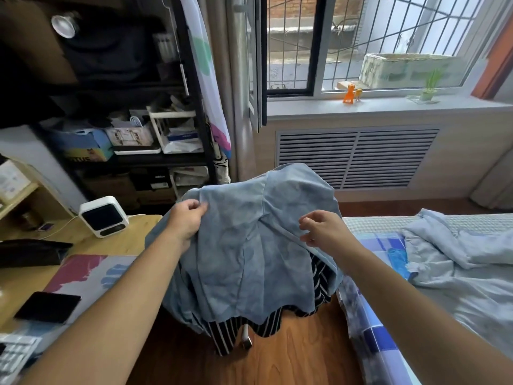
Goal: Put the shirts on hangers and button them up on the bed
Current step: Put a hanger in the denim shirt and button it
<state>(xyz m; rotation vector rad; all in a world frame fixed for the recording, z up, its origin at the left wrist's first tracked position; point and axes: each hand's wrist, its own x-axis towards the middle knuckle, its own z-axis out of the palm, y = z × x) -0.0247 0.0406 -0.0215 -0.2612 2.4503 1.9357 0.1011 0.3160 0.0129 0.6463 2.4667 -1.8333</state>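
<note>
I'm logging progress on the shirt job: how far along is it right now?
Nothing looks finished: no hanger shows. In hand: the left hand pinches the blue shirt, which is draped over striped clothing; the right hand is at its seam. Left: a pale blue shirt lies crumpled on the bed.

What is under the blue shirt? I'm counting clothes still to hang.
Under the blue shirt hangs a black-and-white striped garment, only its lower edge showing. The shirt hides the rest and whatever supports both.
</note>
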